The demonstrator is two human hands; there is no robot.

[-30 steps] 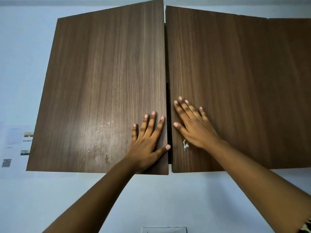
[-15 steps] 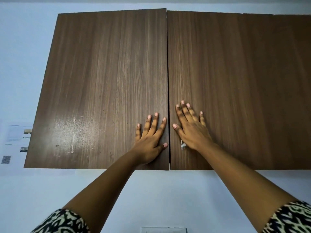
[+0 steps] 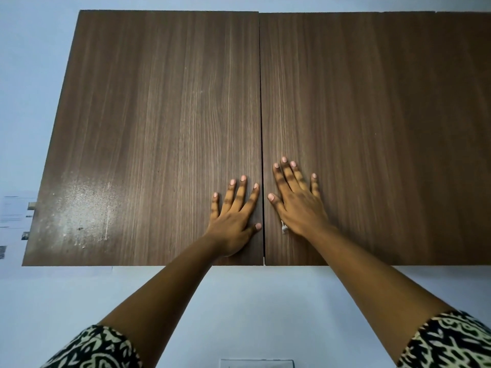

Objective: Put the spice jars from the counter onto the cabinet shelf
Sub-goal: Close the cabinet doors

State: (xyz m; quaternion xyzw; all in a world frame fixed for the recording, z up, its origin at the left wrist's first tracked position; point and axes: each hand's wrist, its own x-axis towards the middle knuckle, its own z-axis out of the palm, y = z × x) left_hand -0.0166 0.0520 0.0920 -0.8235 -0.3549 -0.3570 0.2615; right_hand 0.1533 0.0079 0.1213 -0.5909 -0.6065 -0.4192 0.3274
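Note:
A dark wood wall cabinet fills the view, both doors flush with only a thin seam between them. My left hand (image 3: 235,219) lies flat with straight fingers on the lower right corner of the left door (image 3: 154,134). My right hand (image 3: 295,200) lies flat on the lower left part of the right door (image 3: 372,134), just across the seam. A small white tag (image 3: 283,226) shows under my right palm. The shelf and the spice jars are hidden behind the doors; no counter is in view.
Pale blue wall (image 3: 239,301) surrounds the cabinet. Printed papers (image 3: 13,216) are stuck to the wall at the left edge. A white plate (image 3: 256,363), perhaps a switch, shows at the bottom edge. Patterned sleeves sit in both lower corners.
The doors, ajar a second ago, now sit flush. Both hands have stayed flat on the doors near the seam.

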